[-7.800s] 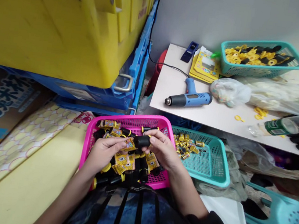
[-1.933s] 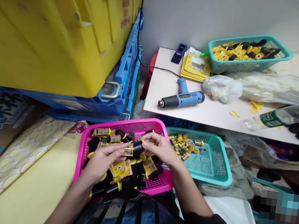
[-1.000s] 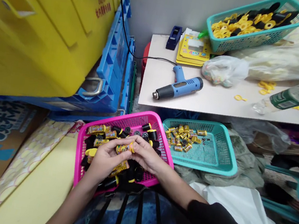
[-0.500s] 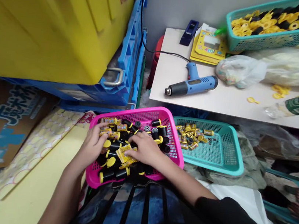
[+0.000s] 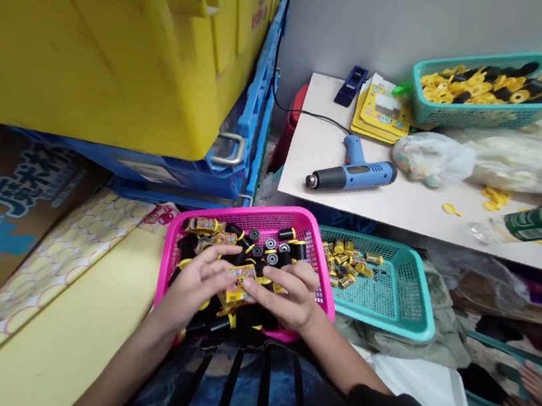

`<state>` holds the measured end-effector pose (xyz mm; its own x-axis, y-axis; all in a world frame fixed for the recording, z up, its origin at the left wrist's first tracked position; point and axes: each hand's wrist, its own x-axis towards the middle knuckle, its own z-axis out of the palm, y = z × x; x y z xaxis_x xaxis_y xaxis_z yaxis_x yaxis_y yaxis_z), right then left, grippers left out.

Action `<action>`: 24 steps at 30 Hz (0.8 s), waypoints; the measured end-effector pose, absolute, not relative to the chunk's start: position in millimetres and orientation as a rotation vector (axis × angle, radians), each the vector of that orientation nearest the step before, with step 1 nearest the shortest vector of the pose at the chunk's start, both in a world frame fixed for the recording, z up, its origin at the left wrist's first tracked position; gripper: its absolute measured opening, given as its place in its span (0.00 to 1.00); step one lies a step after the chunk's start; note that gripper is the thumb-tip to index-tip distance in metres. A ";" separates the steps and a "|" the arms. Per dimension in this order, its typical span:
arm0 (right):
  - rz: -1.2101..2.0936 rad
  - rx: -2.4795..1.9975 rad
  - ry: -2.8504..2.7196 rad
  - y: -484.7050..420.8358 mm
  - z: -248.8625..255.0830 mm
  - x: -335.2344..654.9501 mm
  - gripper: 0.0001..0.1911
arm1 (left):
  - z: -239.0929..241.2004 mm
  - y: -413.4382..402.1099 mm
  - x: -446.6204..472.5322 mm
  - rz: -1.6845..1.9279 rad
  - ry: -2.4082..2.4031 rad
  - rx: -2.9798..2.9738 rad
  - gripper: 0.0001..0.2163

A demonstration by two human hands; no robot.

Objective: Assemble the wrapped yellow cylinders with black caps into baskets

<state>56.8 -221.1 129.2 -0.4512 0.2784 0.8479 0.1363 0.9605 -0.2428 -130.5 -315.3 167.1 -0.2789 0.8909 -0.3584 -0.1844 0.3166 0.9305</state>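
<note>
A pink basket (image 5: pixel 253 216) rests on my lap, filled with several small black cylinders with yellow caps (image 5: pixel 268 254) and yellow printed sleeves. Both hands are down in it. My left hand (image 5: pixel 197 285) and my right hand (image 5: pixel 289 291) meet over a yellow printed sleeve (image 5: pixel 238 284), pinching it between their fingertips. To the right lies a teal basket (image 5: pixel 387 307) holding several yellow-wrapped pieces (image 5: pixel 346 262).
A white table (image 5: pixel 392 200) at the right carries a blue heat gun (image 5: pixel 353 174), a teal basket of yellow and black parts (image 5: pixel 496 90), yellow cards (image 5: pixel 381 114), a plastic bag (image 5: pixel 433 160) and a green bottle (image 5: pixel 535 223). Yellow and blue crates (image 5: pixel 122 41) are stacked at the left.
My hands dropped from holding a piece above the basket into the pile, and have come together on a yellow sleeve. The view has shifted slightly.
</note>
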 end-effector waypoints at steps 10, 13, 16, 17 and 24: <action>1.803 -0.865 -1.825 -212.4 139.0 44.3 0.27 | 169.8 -289.6 -109.4 1.331 1.547 0.549 0.25; 2.109 -0.940 -1.640 -217.2 138.1 36.3 0.24 | 164.9 -288.3 -106.8 1.399 1.567 0.491 0.26; 2.152 -0.962 -1.328 -220.8 134.7 30.9 0.21 | 159.8 -289.1 -100.2 1.478 1.567 0.422 0.23; 2.107 -0.973 -1.219 -221.0 133.9 30.0 0.20 | 158.4 -289.8 -97.0 1.475 1.555 0.413 0.22; 2.127 -0.876 -0.966 -224.1 132.9 27.3 0.19 | 151.3 -294.0 -81.4 1.455 1.504 0.377 0.25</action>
<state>27.3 -224.1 132.9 -0.5766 0.7580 -0.3050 -0.2695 -0.5288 -0.8048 -81.4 -294.0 151.3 -0.4795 0.7729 -0.4157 -0.3898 0.2368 0.8899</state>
